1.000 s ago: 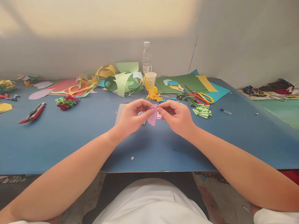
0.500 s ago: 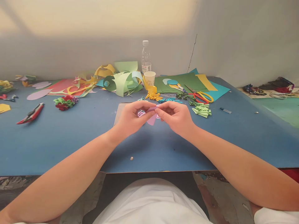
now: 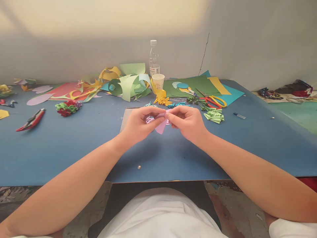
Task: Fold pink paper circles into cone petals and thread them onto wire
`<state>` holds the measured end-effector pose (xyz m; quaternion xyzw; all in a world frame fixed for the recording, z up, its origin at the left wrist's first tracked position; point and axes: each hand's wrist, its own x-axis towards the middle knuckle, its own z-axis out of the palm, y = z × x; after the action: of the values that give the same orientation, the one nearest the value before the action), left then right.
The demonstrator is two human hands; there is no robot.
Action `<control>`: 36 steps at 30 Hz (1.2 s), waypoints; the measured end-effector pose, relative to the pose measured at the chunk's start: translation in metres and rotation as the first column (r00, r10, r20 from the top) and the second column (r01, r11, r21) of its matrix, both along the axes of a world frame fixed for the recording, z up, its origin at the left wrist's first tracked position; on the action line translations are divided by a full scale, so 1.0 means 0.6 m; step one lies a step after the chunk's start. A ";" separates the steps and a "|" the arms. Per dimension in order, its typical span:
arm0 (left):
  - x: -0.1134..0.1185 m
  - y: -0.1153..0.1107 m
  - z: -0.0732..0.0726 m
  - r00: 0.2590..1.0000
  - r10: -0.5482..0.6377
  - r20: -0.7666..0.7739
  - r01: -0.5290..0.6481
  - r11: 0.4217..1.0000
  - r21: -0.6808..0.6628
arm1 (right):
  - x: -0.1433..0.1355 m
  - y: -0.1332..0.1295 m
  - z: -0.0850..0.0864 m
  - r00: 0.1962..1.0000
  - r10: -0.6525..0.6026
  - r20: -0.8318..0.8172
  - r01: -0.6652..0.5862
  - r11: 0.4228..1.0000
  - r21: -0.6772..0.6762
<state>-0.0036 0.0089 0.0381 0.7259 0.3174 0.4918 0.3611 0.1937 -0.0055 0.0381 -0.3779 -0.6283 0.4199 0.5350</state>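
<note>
A piece of light purple paper [image 3: 160,128] is held up over the blue counter [image 3: 81,155], right in front of the person. The left hand [image 3: 141,123] has its grip closed on the paper, pinching it with the thumb and fingers. The right hand [image 3: 187,122] pinches it near the top, so its grip is closed on it too. The two hands are very close together.

Just past the left hand are some little purple rolls [image 3: 149,119], partly hidden. A flat tray [image 3: 125,115] peeks out beside that hand. Behind the hands lie yellow rolls [image 3: 162,99] and blue rolls [image 3: 178,105]. Light green rolls [image 3: 214,116] sit off to the right, near scissors [image 3: 217,101] with red and yellow handles.

Farther back, a paper cup [image 3: 158,81] stands in front of a clear bottle [image 3: 154,59]. Curly green scraps [image 3: 130,86] are next to the cup. Over on the left are a bumpy red and green bunch [image 3: 67,108] and a red-handled tool [image 3: 31,120].
</note>
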 end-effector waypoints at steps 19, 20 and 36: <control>0.001 -0.002 0.006 0.998 -0.035 0.060 0.043 0.989 -0.143 | 0.004 -0.001 -0.008 0.993 -0.037 0.108 0.029 0.997 0.074; 0.001 -0.002 0.005 0.997 -0.040 0.067 0.049 0.989 -0.142 | 0.004 0.000 -0.008 0.993 -0.037 0.110 0.029 0.997 0.074; 0.001 -0.004 0.007 0.997 -0.069 0.023 0.071 0.990 -0.119 | 0.004 0.000 -0.007 0.997 0.019 0.070 -0.022 0.999 0.030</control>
<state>-0.0030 0.0064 0.0423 0.7090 0.3175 0.4655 0.4241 0.1964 -0.0057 0.0336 -0.3775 -0.6567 0.4022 0.5143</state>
